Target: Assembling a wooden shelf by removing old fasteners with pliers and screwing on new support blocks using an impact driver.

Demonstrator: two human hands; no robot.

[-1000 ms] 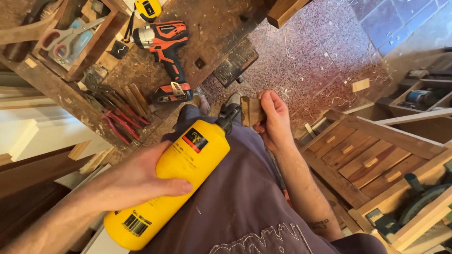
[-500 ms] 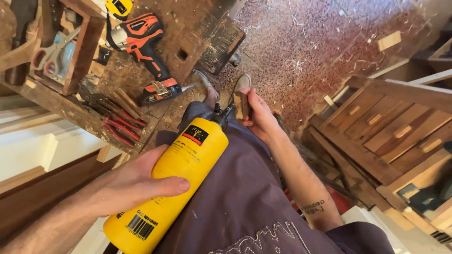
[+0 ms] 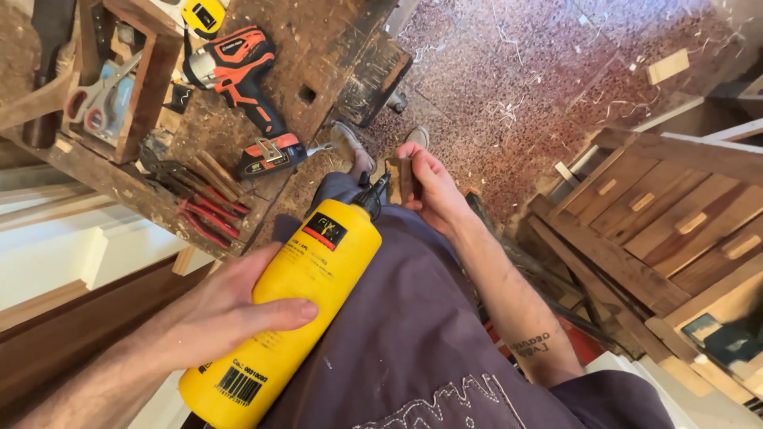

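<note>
My left hand (image 3: 230, 314) grips a large yellow glue bottle (image 3: 294, 294) that lies tilted against my purple shirt. Its black nozzle (image 3: 372, 195) points up and away, touching a small wooden block (image 3: 404, 181). My right hand (image 3: 433, 187) holds that block upright between fingers and thumb, just beyond the nozzle tip. My two shoes (image 3: 381, 143) show on the floor past the block.
A worn wooden workbench (image 3: 318, 56) at upper left carries an orange cordless drill (image 3: 246, 87), a yellow tape measure (image 3: 203, 14), red-handled pliers (image 3: 203, 218) and scissors (image 3: 99, 99) in a wooden tray. Slatted wooden panels (image 3: 675, 214) lie at right. Shavings litter the speckled floor (image 3: 540, 71).
The view has shifted, so the bench and drill sit further left and down. The bottle stays in my left hand and the block stays at its nozzle in my right.
</note>
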